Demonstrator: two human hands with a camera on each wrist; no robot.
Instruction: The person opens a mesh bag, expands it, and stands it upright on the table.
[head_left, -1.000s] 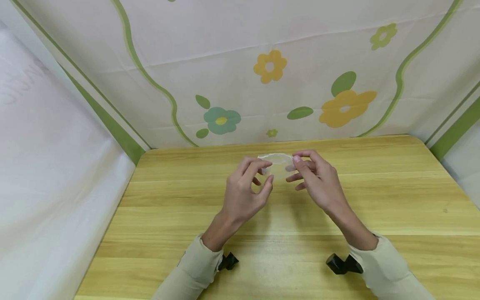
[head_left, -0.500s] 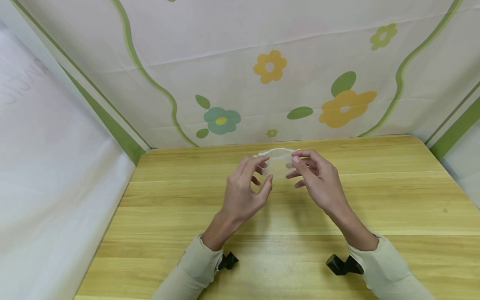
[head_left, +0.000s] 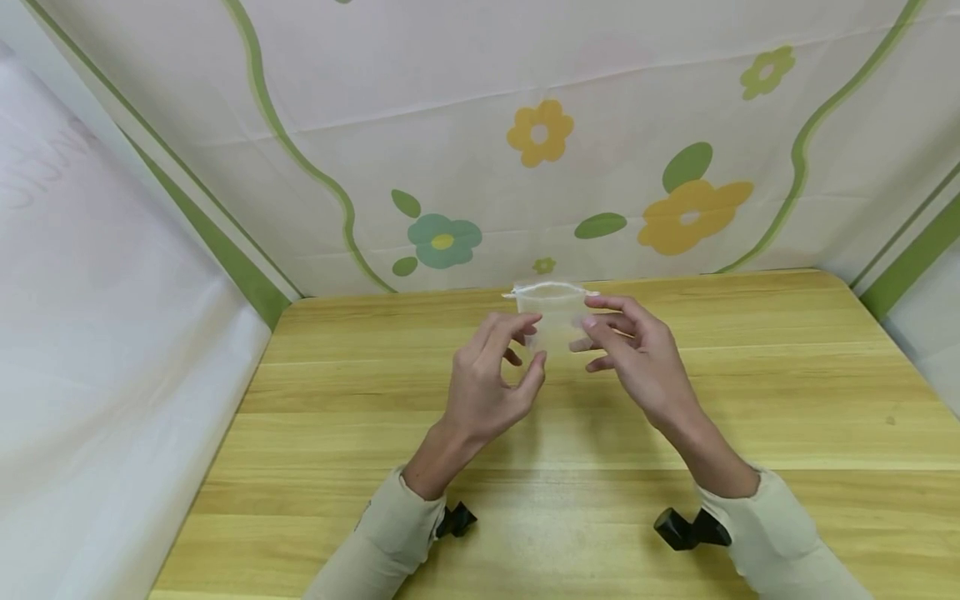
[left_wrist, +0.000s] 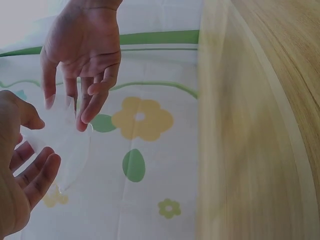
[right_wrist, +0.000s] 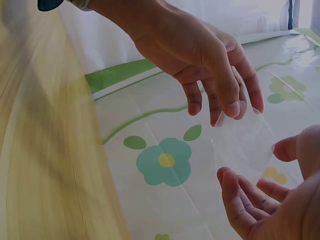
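A small see-through drawstring pouch [head_left: 553, 312] is held up between both hands above the table, its white cord along the top edge and short ends sticking out at the corners. My left hand [head_left: 491, 375] holds its left side, thumb and index finger in front and other fingers partly behind the sheer cloth. At the right side, my right hand [head_left: 637, 358] pinches the pouch with the thumb in front; fingertips show faintly through it. In the right wrist view, the pouch [right_wrist: 242, 142] spans the space between the two hands.
A light wooden table [head_left: 315, 467] lies beneath the hands. Behind it hangs a pale cloth [head_left: 450, 150] printed with flowers, and a white cloth wall [head_left: 112, 375] stands at the left. Black wrist mounts [head_left: 457, 522] stick out from the sleeves.
The pouch's top edge has risen and swung away from me, so more of its face shows. Its cord ends have come into sight. The hands have barely moved.
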